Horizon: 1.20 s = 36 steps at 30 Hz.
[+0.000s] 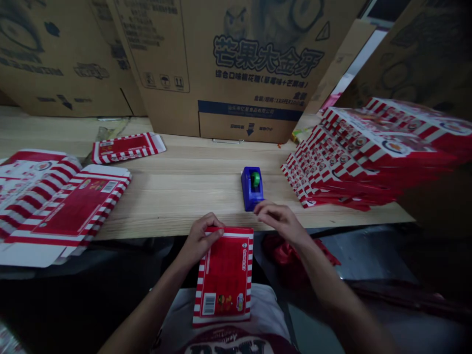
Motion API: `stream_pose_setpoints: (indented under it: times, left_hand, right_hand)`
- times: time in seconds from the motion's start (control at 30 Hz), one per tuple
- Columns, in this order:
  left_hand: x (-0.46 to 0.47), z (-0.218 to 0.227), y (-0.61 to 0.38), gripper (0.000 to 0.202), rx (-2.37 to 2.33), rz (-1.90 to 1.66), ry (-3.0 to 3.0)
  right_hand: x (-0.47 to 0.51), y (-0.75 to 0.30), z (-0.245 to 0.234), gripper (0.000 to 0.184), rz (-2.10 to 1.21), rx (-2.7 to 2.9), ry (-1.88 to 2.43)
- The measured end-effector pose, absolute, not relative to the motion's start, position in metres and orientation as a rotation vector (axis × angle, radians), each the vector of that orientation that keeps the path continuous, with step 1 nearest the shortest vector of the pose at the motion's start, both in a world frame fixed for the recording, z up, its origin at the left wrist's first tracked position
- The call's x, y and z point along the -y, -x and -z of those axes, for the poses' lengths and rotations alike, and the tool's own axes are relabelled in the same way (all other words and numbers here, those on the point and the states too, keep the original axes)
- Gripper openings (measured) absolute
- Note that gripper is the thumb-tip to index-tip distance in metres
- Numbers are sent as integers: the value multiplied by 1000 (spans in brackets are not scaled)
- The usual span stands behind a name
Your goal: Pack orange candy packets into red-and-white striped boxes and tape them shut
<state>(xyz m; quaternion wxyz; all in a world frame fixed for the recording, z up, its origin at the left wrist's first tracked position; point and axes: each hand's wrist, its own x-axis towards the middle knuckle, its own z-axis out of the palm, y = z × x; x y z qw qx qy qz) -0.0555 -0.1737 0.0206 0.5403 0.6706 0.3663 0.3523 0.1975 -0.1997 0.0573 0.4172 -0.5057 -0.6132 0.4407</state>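
My left hand (pixel 205 237) grips the top left corner of a flat red box (pixel 228 275) with white-striped edges, its thumb on the front face. The box is tilted in front of my body, below the table edge, with its barcode at the bottom. A blue tape dispenser (pixel 248 195) with a green roll core stands on the table above it. My right hand (pixel 278 219) is at the dispenser's near end, fingers curled and tips close together. Whatever they may pinch is too small to make out.
Flat red-and-white boxes (pixel 70 211) lie piled at the left, with a single red box (pixel 127 147) behind them. A tall, leaning stack of striped boxes (pixel 339 157) stands at the right. Large cardboard cartons (pixel 177 110) line the back of the wooden table (pixel 184 182).
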Motion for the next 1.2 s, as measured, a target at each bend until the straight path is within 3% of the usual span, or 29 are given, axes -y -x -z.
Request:
stream_pose_setpoints:
  times: [0.17, 0.33, 0.4, 0.5, 0.63, 0.7, 0.8, 0.93, 1.07, 1.2]
  left_hand:
    - [174, -25, 45, 12, -828, -835, -1659]
    - [178, -27, 44, 12, -832, -873, -1684]
    - [181, -30, 46, 11, -831, -892, -1697]
    - [187, -40, 47, 12, -771, -902, -1732]
    - [197, -55, 48, 10, -662, -912, -1750]
    - [202, -60, 49, 9, -634, -924, -1742]
    - [207, -65, 52, 7, -634, -951, -1731]
    - [210, -71, 53, 9, -654, -949, -1739]
    - [208, -66, 55, 11, -746, -912, -1644]
    - [179, -32, 68, 65, -883, -879, -1100]
  right_hand:
    - [156, -174, -108, 22, -1445, 2390, 924]
    - [149, -149, -105, 26, -903, 2814, 1237]
    - [149, -150, -101, 30, -891, 2738, 1366]
    - [144, -158, -91, 50, -1387, 2442, 1367]
    - [149, -163, -58, 54, -2301, 1846, 973]
    - [158, -161, -39, 57, -2526, 1497, 817]
    - [165, -158, -27, 55, -2593, 1247, 753]
    - [151, -157, -60, 43, -2368, 1792, 802]
    - [153, -153, -124, 35, -1545, 2681, 909]
    - [188, -165, -179, 30, -819, 2890, 947]
